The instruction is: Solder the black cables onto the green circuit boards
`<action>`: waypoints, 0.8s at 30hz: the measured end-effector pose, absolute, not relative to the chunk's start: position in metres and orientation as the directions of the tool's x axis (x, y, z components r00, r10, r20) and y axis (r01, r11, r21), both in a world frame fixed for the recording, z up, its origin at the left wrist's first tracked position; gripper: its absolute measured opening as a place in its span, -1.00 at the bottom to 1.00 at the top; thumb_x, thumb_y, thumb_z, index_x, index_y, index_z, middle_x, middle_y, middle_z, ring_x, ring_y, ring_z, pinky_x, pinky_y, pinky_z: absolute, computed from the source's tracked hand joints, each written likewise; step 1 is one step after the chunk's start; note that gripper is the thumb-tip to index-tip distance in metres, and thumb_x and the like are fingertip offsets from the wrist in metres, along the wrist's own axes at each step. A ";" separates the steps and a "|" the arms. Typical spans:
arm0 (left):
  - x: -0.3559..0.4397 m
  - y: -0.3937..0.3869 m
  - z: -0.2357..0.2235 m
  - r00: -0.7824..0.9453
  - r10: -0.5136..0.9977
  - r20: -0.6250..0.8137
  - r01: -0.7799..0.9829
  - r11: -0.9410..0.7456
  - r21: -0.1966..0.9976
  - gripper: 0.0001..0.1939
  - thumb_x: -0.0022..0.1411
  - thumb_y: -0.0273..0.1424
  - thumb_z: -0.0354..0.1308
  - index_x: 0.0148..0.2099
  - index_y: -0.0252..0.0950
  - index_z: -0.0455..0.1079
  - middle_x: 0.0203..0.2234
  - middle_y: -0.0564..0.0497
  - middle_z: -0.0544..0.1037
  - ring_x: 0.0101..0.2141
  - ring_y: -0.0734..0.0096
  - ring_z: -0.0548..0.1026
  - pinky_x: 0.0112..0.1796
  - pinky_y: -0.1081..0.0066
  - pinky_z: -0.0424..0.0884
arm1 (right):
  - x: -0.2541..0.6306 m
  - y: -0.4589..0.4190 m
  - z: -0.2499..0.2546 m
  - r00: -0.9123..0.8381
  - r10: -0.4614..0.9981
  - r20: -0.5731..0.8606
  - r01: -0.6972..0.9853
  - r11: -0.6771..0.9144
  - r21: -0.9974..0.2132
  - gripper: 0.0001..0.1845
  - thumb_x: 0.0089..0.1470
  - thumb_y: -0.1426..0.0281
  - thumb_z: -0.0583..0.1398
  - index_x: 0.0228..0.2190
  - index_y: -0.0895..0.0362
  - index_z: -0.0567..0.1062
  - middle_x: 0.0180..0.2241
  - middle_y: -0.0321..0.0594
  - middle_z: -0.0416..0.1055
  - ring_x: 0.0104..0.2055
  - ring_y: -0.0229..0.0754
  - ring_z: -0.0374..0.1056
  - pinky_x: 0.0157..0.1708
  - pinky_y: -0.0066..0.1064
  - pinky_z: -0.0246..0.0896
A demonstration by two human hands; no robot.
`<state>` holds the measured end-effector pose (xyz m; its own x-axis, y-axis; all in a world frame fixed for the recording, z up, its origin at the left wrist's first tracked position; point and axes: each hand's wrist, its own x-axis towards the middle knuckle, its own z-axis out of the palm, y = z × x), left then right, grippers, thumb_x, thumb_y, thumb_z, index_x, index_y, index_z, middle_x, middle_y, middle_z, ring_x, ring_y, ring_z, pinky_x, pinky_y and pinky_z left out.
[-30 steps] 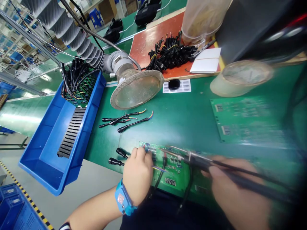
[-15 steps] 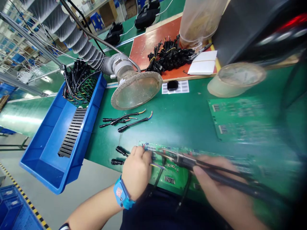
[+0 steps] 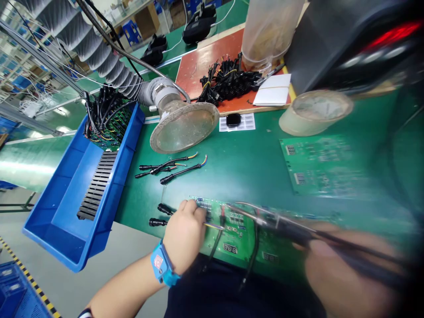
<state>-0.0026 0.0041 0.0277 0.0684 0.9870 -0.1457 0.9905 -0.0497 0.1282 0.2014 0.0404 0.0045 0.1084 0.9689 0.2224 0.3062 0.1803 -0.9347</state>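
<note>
My left hand (image 3: pixel 186 234), with a blue wrist strap (image 3: pixel 163 264), is closed on a black connector cable. Its thin coloured wires (image 3: pixel 213 226) stick out past the fingers over a green circuit board (image 3: pixel 243 240). Black plugs (image 3: pixel 157 222) show on the far side of that hand. Blurred by motion, my right hand (image 3: pixel 347 269) grips a soldering iron (image 3: pixel 291 232) with a thin metal tube along it. The iron's tip points left, over the upper part of the board; contact cannot be made out. Two black cables (image 3: pixel 254 247) hang from the board toward my lap.
Several loose cables (image 3: pixel 180 171) lie beyond my left hand. A blue bin (image 3: pixel 79 260) holds wired boards. A fume-extractor hood (image 3: pixel 185 128) stands over the bench. More boards (image 3: pixel 321 168), a tape roll (image 3: pixel 314 112) and a cable bundle (image 3: pixel 228 81) lie farther back.
My right hand and the soldering iron have drawn back to the right. My left hand stays on the cable at the board's left end. The whole view has shifted slightly.
</note>
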 end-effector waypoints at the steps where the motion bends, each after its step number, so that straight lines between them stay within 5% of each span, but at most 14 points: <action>1: -0.005 0.004 0.027 0.078 0.988 -0.133 0.984 -0.055 0.168 -0.81 0.04 -0.65 0.00 -0.33 -0.33 0.36 -0.45 -0.03 0.30 -0.37 0.28 0.29 -0.36 0.31 0.38 | 0.201 0.042 0.007 0.063 0.958 0.281 0.325 0.246 -0.913 -0.86 -0.06 0.34 0.12 -0.53 0.01 0.19 -0.57 -0.32 0.32 -0.57 -0.22 0.26 -0.54 -0.33 0.23; 8: -0.011 -0.006 0.016 0.149 0.989 0.019 0.965 -0.150 0.213 -0.74 0.13 -0.61 -0.08 -0.15 -0.34 0.32 -0.41 -0.05 0.30 -0.36 0.29 0.28 -0.35 0.31 0.38 | 0.195 0.046 0.003 -0.185 0.873 0.450 0.492 0.479 -0.727 -0.93 -0.04 0.32 0.12 -0.45 0.05 0.33 -0.47 -0.33 0.40 -0.45 -0.25 0.36 -0.51 -0.43 0.29; 19: -0.008 -0.007 0.015 0.151 0.988 0.008 0.978 -0.151 0.141 -0.76 0.18 -0.60 -0.09 -0.14 -0.38 0.32 -0.40 -0.08 0.30 -0.36 0.27 0.26 -0.34 0.29 0.39 | 0.187 0.044 0.001 -0.224 0.882 0.415 0.437 0.471 -0.766 -0.96 -0.06 0.38 0.15 -0.45 0.06 0.35 -0.46 -0.32 0.43 -0.43 -0.26 0.38 -0.51 -0.48 0.30; 24: -0.008 -0.007 0.017 0.150 0.988 -0.026 0.978 -0.144 0.148 -0.75 0.15 -0.62 -0.06 -0.14 -0.38 0.33 -0.39 -0.08 0.30 -0.34 0.26 0.27 -0.32 0.28 0.39 | 0.195 0.042 0.010 -0.080 0.899 0.431 0.429 0.421 -0.799 -0.91 -0.04 0.43 0.10 -0.52 0.03 0.26 -0.58 -0.35 0.35 -0.53 -0.25 0.32 -0.54 -0.41 0.25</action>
